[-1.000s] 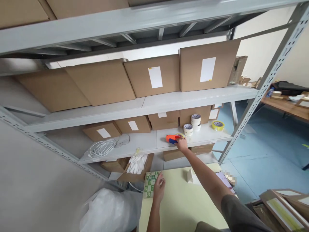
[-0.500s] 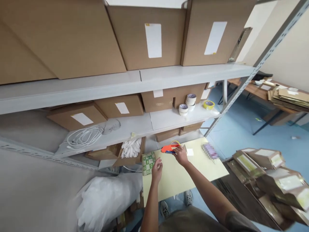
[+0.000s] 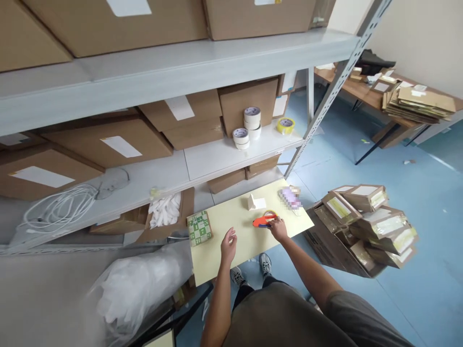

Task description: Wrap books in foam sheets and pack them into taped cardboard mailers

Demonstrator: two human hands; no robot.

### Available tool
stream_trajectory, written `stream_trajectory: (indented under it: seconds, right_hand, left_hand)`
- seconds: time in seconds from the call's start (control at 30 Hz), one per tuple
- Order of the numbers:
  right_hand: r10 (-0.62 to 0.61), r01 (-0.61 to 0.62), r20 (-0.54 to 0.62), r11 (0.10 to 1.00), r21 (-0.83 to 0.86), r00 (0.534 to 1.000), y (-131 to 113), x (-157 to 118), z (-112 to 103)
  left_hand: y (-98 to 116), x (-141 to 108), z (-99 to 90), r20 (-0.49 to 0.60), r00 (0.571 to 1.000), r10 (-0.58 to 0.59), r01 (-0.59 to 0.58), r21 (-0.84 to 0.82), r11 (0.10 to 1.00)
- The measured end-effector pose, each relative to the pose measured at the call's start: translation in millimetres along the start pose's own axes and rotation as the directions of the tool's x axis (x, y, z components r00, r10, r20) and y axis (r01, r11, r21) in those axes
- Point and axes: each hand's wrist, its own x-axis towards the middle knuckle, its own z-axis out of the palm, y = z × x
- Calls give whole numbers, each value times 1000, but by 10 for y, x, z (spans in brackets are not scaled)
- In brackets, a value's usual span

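My right hand [image 3: 278,228] grips an orange-red tape dispenser [image 3: 259,221] with a blue part along its lower edge. A yellow tape roll [image 3: 269,213] shows just behind it, apparently mounted on it. My left hand [image 3: 228,245] is held over the table to the left of the dispenser, its fingers loosely bent and apart, with nothing in it. Both are above a pale yellow tabletop [image 3: 246,243]. At the table's left end lies a green-and-white box with numbers [image 3: 200,228]. A small folded white card [image 3: 256,202] stands beyond the dispenser.
A pixelated purple item [image 3: 290,196] lies at the table's right end. Metal shelving [image 3: 206,166] behind bears cartons, white tape rolls [image 3: 241,138] and a white cable [image 3: 61,207]. Taped cardboard boxes [image 3: 365,226] are piled at right, a wrapped plastic bundle [image 3: 137,284] at left.
My view has swung right and down. The dispenser has come nearer my body, away from the shelf, still in my right hand. My left hand has moved away from the green-and-white box.
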Motion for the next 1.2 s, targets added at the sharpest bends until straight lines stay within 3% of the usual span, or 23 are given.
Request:
stream_trajectory:
  seconds: [0.17, 0.3, 0.43, 0.57, 0.73, 0.9, 1.0, 1.2]
  right_hand:
    - [189, -187, 119, 982, -30, 975, 657, -189, -15]
    - [245, -243, 168, 970, -32, 955, 826, -233, -101]
    - [260, -267, 168, 964, 17, 951, 739, -143, -247]
    - [170, -157, -44, 966, 208, 985, 543, 38, -351]
    - [-38, 116, -203, 916, 385, 978, 118, 311, -369]
    - [-286, 342, -188, 811, 475, 940, -713, 521, -245]
    - [-446, 457, -147, 745, 486, 883, -1392, 510, -110]
    - [-684, 632, -82, 612, 475, 725, -2628, 326, 216]
  left_hand:
    - [174, 36, 520, 24, 1000, 11, -11, 14, 1000]
    - [308, 50, 775, 39, 999, 0, 0, 19, 1000]
    - [380, 64, 796, 9, 1000, -6, 6, 39, 999]
    - [432, 48, 640, -61, 998, 21, -20, 27, 999]
    - [525, -169, 233, -239, 970, 35, -31, 22, 999]
    - [491, -603, -492, -430, 903, -4, -3, -16, 1000]
    - [327, -974, -999, -565, 824, -32, 4, -51, 999]
    - [-208, -1669, -1893, -797, 598, -82, -10, -109, 994]
